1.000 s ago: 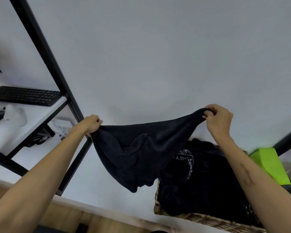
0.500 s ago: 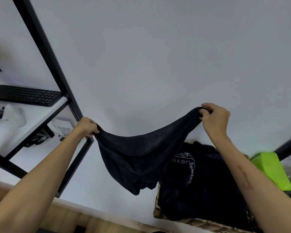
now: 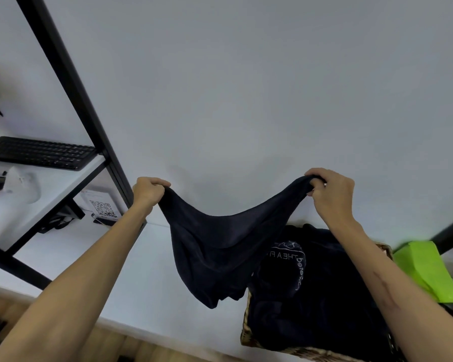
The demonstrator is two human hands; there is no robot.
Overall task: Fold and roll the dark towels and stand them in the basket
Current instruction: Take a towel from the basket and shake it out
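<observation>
Forearms reach up from the bottom of the view, and below the right one sits the wicker basket (image 3: 249, 333), heaped with loose dark towels (image 3: 322, 291), one showing a pale printed logo; none of them looks rolled or stood upright. Just right of that arm lies a bright green object (image 3: 426, 270).

Between the hands hangs the dark towel (image 3: 215, 246) now being worked. The left hand (image 3: 148, 190) has its fingers curled tight over one top corner, and the right hand (image 3: 331, 193) pinches the other corner with bunched fingers. The cloth sags in a deep curve between them, its lower edge dangling clear of the white table (image 3: 152, 283) and just left of the basket.

By my reading the task is barely begun: this towel is only being spread out, with folding, rolling and standing all left, and the heap still waits.

Compared with a second ago, both hands have shifted slightly, the left one clear of the black frame (image 3: 71, 82) beyond it, and the towel's top edge droops more. Left of the left hand, farther off, a keyboard (image 3: 39, 152) rests on a shelf, and a QR-code card (image 3: 102, 207) stands on the table under it.
</observation>
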